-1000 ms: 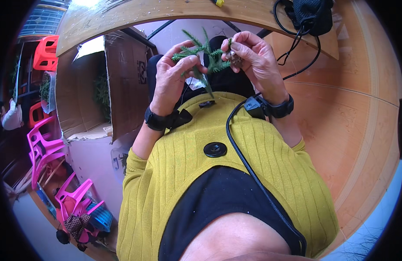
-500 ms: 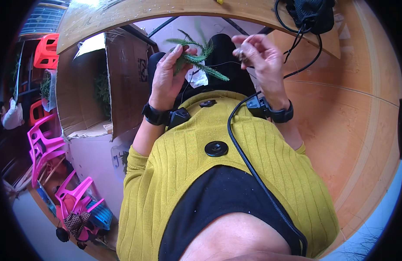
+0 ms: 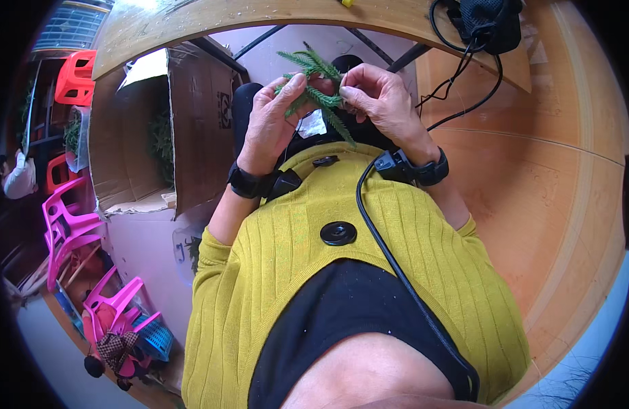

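Over my lap a green artificial pine sprig with several needled arms is pinched between the thumb and fingers of my left hand. At the sprig's right side my right hand is closed, thumb against the forefinger, its fingertips touching or nearly touching the green needles. Whatever those right fingertips pinch is too small and too hidden to make out. Both wrists wear black straps with small boxes.
A wooden table runs across the top. To the left stands an open cardboard box with greenery inside. Beyond it are pink plastic stools, a red stool and a blue basket. A black cable crosses my chest.
My right hand has moved left and in to the sprig; before, it was raised apart from it with a small brownish thing in its fingers. The sprig has turned a little.
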`<act>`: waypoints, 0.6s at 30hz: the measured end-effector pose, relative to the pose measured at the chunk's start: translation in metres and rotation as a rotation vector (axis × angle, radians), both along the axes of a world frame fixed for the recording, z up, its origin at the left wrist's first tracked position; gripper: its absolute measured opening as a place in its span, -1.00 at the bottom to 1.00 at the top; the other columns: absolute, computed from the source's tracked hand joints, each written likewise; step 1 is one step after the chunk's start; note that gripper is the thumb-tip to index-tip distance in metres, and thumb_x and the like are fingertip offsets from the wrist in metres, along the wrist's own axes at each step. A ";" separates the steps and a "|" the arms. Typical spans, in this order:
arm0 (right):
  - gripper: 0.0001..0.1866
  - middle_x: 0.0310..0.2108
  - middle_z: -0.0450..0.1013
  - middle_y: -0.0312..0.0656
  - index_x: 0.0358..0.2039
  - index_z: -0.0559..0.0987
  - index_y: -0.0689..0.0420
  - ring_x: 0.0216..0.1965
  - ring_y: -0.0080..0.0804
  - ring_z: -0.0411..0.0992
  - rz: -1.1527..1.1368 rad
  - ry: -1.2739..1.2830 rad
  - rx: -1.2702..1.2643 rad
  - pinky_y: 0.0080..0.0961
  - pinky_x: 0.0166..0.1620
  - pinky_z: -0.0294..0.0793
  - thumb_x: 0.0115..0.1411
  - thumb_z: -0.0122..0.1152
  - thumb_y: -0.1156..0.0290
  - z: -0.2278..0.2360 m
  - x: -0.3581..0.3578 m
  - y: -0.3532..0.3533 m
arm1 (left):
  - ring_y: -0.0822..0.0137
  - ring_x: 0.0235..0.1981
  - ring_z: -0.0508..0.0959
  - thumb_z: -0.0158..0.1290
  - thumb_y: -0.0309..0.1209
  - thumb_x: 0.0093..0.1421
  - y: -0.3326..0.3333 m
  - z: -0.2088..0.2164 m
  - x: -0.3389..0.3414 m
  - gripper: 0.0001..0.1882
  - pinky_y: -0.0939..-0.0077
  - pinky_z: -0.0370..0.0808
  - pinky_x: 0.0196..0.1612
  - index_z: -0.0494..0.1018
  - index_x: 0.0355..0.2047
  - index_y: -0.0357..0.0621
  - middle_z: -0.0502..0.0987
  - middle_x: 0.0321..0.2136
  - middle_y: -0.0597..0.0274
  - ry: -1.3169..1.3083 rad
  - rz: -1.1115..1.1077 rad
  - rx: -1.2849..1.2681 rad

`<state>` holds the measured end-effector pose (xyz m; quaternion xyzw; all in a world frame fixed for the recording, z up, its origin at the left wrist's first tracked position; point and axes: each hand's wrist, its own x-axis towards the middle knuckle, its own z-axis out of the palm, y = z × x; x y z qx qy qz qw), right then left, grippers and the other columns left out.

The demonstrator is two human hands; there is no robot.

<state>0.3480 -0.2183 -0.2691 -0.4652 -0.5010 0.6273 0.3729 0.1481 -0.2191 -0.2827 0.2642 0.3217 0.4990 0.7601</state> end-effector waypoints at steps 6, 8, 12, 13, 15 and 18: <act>-0.94 -0.52 0.44 -0.36 -0.32 0.52 0.19 -0.50 -0.71 0.40 -0.059 -0.036 -0.015 -0.76 -0.46 0.43 0.21 0.18 0.49 -0.001 0.002 -0.001 | 0.42 -0.31 0.60 0.09 -0.46 0.22 0.001 -0.004 -0.003 -0.78 0.58 0.57 -0.21 0.50 -0.18 -0.38 0.60 -0.30 0.13 0.078 -0.027 0.063; -0.94 -0.49 0.44 -0.34 -0.32 0.51 0.20 -0.48 -0.70 0.41 -0.146 -0.147 0.175 -0.76 -0.43 0.43 0.20 0.17 0.50 -0.002 0.000 -0.002 | 0.42 -0.33 0.60 0.10 -0.48 0.20 0.001 -0.001 -0.002 -0.78 0.60 0.57 -0.22 0.51 -0.19 -0.39 0.60 -0.31 0.14 0.125 -0.004 0.070; -0.94 -0.41 0.46 -0.31 -0.32 0.50 0.25 -0.43 -0.67 0.42 -0.227 -0.323 0.572 -0.75 -0.35 0.45 0.20 0.16 0.54 0.016 -0.014 -0.011 | 0.47 -0.37 0.59 0.17 -0.51 0.14 0.000 0.006 0.001 -0.77 0.66 0.55 -0.23 0.53 -0.20 -0.36 0.61 -0.35 0.18 0.493 0.150 0.154; -0.94 -0.39 0.47 -0.30 -0.32 0.49 0.26 -0.42 -0.67 0.43 -0.135 -0.285 0.583 -0.75 -0.32 0.44 0.19 0.16 0.56 0.030 -0.021 -0.014 | 0.49 -0.38 0.58 0.19 -0.52 0.12 0.001 0.005 0.000 -0.78 0.68 0.54 -0.24 0.54 -0.21 -0.34 0.61 -0.37 0.20 0.527 0.169 0.208; -0.94 -0.36 0.47 -0.30 -0.32 0.49 0.27 -0.40 -0.67 0.43 -0.048 -0.252 0.593 -0.75 -0.30 0.44 0.19 0.16 0.57 0.046 -0.030 -0.012 | 0.53 -0.40 0.56 0.22 -0.53 0.08 0.003 0.006 0.001 -0.78 0.72 0.52 -0.26 0.56 -0.23 -0.31 0.61 -0.40 0.24 0.590 0.201 0.318; -0.95 -0.38 0.48 -0.32 -0.33 0.50 0.24 -0.41 -0.66 0.43 -0.166 -0.099 0.603 -0.75 -0.31 0.43 0.18 0.16 0.56 0.053 -0.036 0.005 | 0.57 -0.42 0.53 0.24 -0.52 0.07 -0.001 0.008 0.002 -0.79 0.74 0.49 -0.30 0.57 -0.26 -0.31 0.60 -0.43 0.28 0.622 0.177 0.307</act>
